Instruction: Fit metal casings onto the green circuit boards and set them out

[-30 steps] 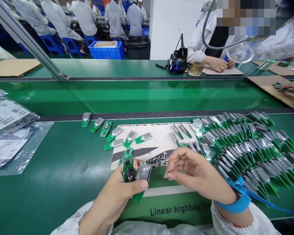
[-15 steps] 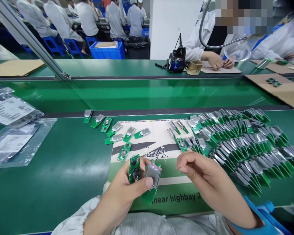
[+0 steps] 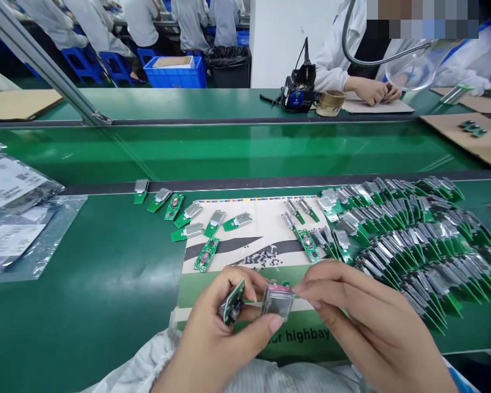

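Observation:
My left hand (image 3: 225, 338) is closed on a small green circuit board (image 3: 232, 302) between its fingers and, with the thumb, on a board with a silver metal shield (image 3: 277, 301). My right hand (image 3: 364, 322) pinches the top edge of that shielded board with thumb and forefinger. Both hands hover over a printed card sheet (image 3: 270, 224) lying on the green bench. A little heap of tiny grey parts (image 3: 262, 257) sits on the sheet just beyond my hands.
Rows of many shielded green boards (image 3: 409, 229) cover the bench to the right. Several loose boards (image 3: 188, 215) lie to the left of the sheet. Clear plastic bags (image 3: 12, 218) are at far left. A conveyor belt (image 3: 229, 150) runs behind; a person works opposite beside a soldering station (image 3: 297, 95).
My right hand has moved left and taken hold of the shielded board's top edge. My left hand has tilted both boards and drawn them closer to me.

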A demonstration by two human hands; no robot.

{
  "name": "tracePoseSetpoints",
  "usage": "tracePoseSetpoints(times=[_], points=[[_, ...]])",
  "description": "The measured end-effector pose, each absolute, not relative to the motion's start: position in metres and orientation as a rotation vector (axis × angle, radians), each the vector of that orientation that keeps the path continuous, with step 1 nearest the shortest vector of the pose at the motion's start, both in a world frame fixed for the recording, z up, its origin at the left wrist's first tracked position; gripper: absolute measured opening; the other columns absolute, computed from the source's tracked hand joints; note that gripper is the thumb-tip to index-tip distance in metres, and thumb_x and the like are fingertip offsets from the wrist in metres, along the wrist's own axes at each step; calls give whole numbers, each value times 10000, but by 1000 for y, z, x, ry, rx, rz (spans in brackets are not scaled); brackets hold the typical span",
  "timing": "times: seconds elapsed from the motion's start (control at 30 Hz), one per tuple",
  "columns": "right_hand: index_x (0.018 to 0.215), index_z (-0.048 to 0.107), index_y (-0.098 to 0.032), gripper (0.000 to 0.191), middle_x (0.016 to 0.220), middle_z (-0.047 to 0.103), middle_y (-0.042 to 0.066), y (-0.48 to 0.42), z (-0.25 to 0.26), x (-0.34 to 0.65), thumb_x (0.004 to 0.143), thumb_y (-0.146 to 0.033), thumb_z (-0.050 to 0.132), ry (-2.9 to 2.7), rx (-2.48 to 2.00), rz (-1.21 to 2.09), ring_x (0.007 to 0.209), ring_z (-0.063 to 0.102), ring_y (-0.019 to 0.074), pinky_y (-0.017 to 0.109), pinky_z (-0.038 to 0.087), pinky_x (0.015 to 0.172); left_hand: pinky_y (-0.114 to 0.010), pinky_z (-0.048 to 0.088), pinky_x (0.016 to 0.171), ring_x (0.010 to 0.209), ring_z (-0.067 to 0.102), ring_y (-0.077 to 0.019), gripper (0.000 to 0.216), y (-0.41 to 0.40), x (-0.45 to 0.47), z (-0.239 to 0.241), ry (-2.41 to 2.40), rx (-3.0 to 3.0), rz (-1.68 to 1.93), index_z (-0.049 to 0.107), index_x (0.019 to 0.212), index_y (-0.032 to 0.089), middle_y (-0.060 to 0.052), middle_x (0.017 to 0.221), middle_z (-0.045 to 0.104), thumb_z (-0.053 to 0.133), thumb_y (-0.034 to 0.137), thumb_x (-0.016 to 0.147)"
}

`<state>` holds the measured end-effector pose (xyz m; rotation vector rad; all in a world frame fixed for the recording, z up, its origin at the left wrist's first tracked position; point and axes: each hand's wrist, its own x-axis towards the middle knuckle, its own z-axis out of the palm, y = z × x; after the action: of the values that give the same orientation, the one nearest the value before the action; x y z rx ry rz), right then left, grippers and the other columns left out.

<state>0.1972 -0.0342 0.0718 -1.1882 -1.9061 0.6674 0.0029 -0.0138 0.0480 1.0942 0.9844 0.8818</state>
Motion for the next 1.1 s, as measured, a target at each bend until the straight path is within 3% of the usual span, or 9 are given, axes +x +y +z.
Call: tracePoseSetpoints(times=[0.23,0.47,0.7,0.9,1.1], points=[[1061,602,-158,343,921,620,49,-36,71,178,836,65,472,-1764,-1118,511,858,591,137,238,528,727,-176,493,602,694,593,-112,310,-12,5,58,1032,1300,982,494,693,225,45,777,609,775,94,675],[946,504,-232,302,835,671,18,-28,72,177,819,41,532,-1783,-1114,453,714,618,159,255,564,581,-147,491,600,693,602,-94,345,-10,4,61,1056,1362,1026,490,698,234,70,771,626,800,88,656],[949,511,-220,248,773,659,35,-28,76,179,839,1,527,-1840,-1153,386,625,614,161,270,558,519,-135,504,617,704,613,-87,348,-10,4,62,1062,1387,1025,492,708,240,80,779,634,802,90,654],[1059,521,-215,266,771,651,38,-32,68,179,856,-45,554,-1844,-1106,401,614,588,167,288,548,507,-150,501,623,699,615,-96,335,-11,4,61,1047,1419,1047,505,703,238,72,762,630,798,82,653],[1012,546,-210,283,789,658,46,-33,71,178,818,-6,581,-1847,-1153,448,616,589,171,296,535,528,-183,504,609,691,618,-117,320,-12,3,61,1073,1425,1037,514,702,239,57,762,639,804,110,663]])
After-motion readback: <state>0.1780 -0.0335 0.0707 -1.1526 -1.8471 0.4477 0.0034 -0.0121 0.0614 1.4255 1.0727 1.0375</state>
